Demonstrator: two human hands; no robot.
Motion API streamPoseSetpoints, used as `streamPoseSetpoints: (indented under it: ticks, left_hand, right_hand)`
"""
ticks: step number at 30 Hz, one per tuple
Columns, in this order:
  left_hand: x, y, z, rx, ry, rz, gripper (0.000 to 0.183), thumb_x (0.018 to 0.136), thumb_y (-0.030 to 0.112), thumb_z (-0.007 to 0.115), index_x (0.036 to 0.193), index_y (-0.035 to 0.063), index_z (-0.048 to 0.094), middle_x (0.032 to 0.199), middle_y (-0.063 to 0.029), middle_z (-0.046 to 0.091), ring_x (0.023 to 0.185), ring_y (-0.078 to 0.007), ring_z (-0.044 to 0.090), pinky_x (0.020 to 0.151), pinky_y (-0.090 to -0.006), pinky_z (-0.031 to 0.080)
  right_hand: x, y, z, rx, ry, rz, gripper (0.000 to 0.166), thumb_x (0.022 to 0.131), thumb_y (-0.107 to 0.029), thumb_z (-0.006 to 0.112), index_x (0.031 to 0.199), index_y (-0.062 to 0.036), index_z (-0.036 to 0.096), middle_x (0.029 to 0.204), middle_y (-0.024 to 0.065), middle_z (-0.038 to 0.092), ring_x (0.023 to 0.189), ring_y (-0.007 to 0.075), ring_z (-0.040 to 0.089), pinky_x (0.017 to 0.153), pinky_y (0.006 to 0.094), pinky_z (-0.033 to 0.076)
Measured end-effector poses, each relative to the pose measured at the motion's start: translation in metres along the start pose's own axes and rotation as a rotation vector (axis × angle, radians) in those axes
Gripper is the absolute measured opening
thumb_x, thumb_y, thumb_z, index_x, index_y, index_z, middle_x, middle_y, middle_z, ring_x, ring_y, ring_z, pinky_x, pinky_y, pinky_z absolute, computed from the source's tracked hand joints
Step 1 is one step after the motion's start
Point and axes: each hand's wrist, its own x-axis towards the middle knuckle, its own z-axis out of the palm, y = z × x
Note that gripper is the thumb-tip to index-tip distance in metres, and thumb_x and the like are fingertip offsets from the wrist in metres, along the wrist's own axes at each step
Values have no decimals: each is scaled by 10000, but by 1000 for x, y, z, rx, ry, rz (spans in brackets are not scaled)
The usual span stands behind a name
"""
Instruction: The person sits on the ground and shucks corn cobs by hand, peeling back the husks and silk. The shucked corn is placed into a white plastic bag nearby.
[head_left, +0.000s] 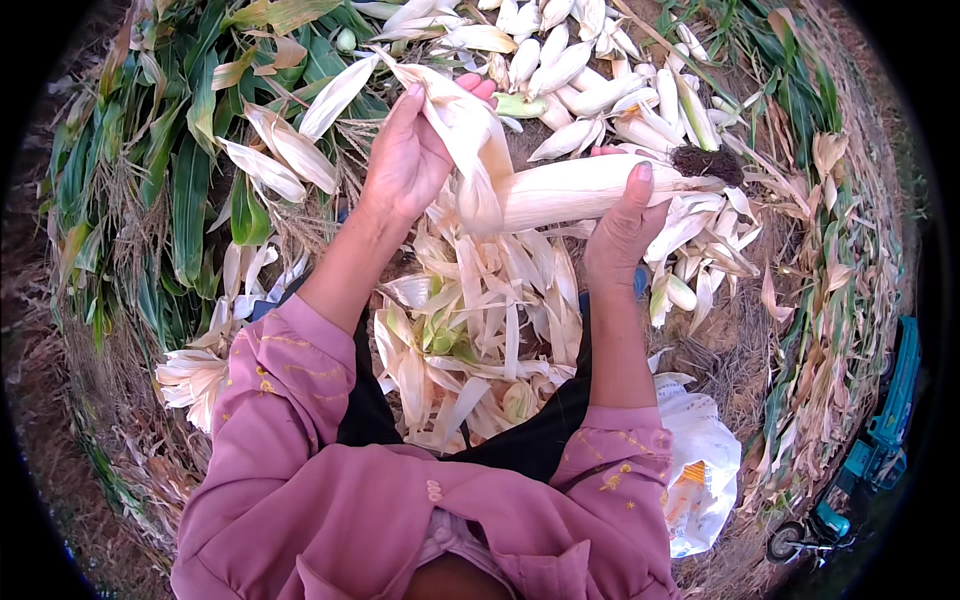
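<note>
My right hand (628, 225) grips an ear of corn (570, 191) that is still wrapped in pale husk, near its end with dark dried silk (705, 163). The ear lies almost level across the view. At its other end a husk leaf (469, 124) is peeled back from it, and my left hand (411, 154) holds that leaf between thumb and fingers. Some of the fingers of both hands are hidden behind the husk and the ear. Below the ear, a heap of stripped husks (480, 300) lies between my legs.
Many ears in husk (555, 71) are piled ahead. Green corn stalks (191, 202) lie at left, with loose ears (289, 146) on them; drier stalks (832, 262) lie at right. A white plastic bag (701, 517) with some yellow corn is by my right side. A teal three-wheeled vehicle (862, 457) stands at far right.
</note>
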Motion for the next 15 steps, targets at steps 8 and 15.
streamPoseSetpoints:
  ticks: [8,15]
  left_hand:
    - [-65,44,-15,-101,5,161,381,962,224,384,1252,-22,386,1291,-178,456,1227,-303,411,1052,-433,321]
    - [-135,43,40,156,-137,119,331,958,202,402,1221,5,434,1229,-185,514,1108,-231,523,978,-385,409]
  right_hand:
    - [19,-71,-91,470,506,25,562,817,-512,366,930,13,530,858,155,581,843,289,577,803,441,465]
    - [-32,-150,-107,484,540,-163,499,788,-519,401,847,-39,529,819,137,564,770,296,573,750,444,475]
